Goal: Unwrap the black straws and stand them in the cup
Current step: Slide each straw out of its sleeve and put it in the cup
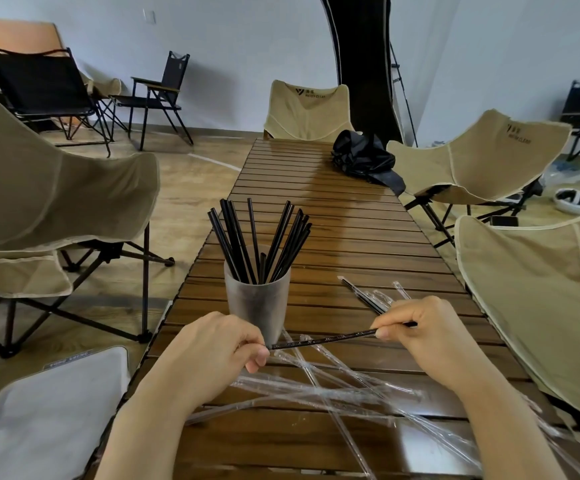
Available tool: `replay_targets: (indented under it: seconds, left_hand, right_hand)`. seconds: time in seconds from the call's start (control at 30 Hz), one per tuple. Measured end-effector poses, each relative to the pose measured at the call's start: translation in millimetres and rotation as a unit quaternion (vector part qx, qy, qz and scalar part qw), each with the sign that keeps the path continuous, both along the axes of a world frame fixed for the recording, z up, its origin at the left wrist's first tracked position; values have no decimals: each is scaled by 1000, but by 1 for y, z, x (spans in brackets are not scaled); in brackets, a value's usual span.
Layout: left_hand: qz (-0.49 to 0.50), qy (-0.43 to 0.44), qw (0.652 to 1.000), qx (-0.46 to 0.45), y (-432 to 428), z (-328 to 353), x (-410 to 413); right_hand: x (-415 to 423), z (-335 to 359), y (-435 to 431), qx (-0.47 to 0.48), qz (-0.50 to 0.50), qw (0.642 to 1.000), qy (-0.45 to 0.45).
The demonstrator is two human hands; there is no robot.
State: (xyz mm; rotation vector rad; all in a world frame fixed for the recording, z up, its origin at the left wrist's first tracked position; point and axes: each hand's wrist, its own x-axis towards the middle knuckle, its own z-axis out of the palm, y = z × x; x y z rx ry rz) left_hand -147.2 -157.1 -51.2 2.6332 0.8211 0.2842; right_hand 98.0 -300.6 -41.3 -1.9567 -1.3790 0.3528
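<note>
Between hands: wrapped straw [323, 340], left hand [219, 344] and right hand [416, 327] pinching ends.

Camping-gear showroom: folding chairs [302, 110], slatted table [333, 209]

Straws [257, 237] are all plain black, and the cup [257, 308] is a frosted, see-through grey. The desk [350, 220] is warm brown slats with darker grain streaks. One wrapped straw [323, 339] shows black under glossy clear film, and the loose wrappers [316, 389] are clear too. The chairs [56, 188] are beige with paler piping, and the bag [361, 157] is black.
</note>
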Motion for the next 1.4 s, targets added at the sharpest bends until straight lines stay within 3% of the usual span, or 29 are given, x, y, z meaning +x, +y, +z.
replay_targets:
  seconds: [0.2, 0.5, 0.87, 1.4]
  left_hand:
    - [-6, -13, 999, 29, 0, -7, 1]
    - [14, -104, 990, -94, 0, 10, -5]
    - [78, -275, 957, -53, -6, 23, 1]
    - [196, -366, 908, -46, -5, 29, 0]
  right_hand:
    - [-2, 1, 2, -11, 5, 1000, -7]
    - [2, -3, -4, -6, -20, 1000, 17]
    - [2, -9, -1, -52, -7, 998, 21]
    - [6, -12, -4, -119, -13, 992, 30]
